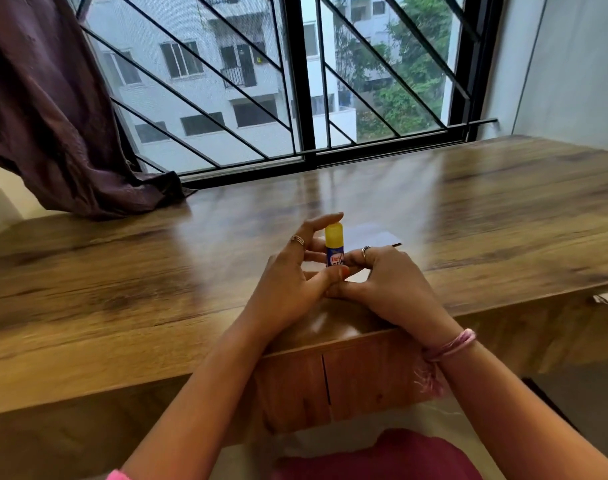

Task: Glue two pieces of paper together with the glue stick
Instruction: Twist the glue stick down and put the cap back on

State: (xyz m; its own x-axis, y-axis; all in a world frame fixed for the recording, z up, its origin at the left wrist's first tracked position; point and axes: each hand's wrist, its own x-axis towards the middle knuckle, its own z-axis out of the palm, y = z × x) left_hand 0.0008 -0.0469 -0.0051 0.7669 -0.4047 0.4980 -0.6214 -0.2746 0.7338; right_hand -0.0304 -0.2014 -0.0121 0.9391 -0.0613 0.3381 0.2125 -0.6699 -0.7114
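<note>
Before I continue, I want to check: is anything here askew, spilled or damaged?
Nothing stands out. The glue stick stands upright, capped, between the left hand and right hand, with paper lying flat on the table. No spill or damage shows.

Hands: two, left hand [288, 275] and right hand [392, 289], close together.
Glue stick [334, 245]: one, upright between the hands.
Paper [368, 237]: one pale sheet visible just beyond the right hand; whether there are more cannot be told.
Rings: two, one per hand.
Wrist thread [451, 344]: one, right wrist.
Bench [122, 271]: one, under both hands.
</note>
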